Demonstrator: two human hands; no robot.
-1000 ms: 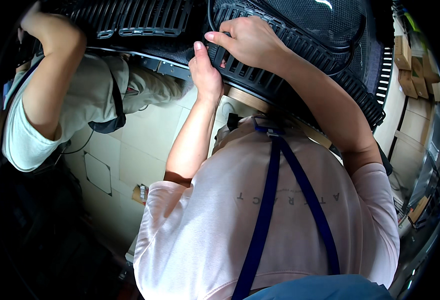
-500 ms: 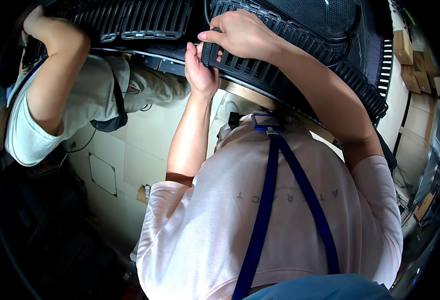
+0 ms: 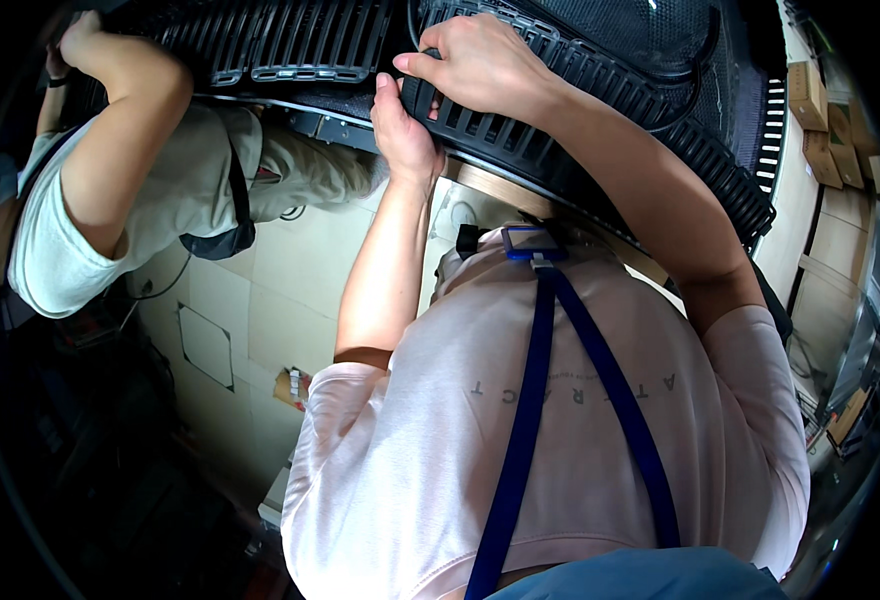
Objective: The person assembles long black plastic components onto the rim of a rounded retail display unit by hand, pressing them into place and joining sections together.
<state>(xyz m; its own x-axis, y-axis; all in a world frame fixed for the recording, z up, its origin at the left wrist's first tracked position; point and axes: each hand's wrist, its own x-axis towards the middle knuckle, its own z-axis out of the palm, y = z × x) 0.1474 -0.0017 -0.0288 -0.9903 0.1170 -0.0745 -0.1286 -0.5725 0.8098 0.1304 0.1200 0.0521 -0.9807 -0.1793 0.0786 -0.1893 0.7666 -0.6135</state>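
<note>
A black slotted plastic strip [image 3: 520,138] runs along the near edge of a black mesh-covered surface, toward the right. My right hand [image 3: 485,68] grips its left end from above, thumb pointing left and fingers curled over the far side. At that same end, my left hand [image 3: 406,135] holds on from below and the left, thumb up against the end. The left hand's other fingers are mostly hidden behind the strip. Past my right hand lies another row of black slotted strip [image 3: 600,75], with a black cable [image 3: 695,95] looping over the mesh surface.
At the left, a co-worker in a light shirt [image 3: 70,240] reaches up toward more black slotted strips [image 3: 305,45]. A dark pouch [image 3: 222,240] hangs at that person's side. Cardboard boxes [image 3: 808,95] stand at far right. Pale floor tiles [image 3: 260,310] show below.
My left hand has shifted slightly right and up against the strip's end, which has turned a little. The co-worker's arm at left has moved a little to the right.
</note>
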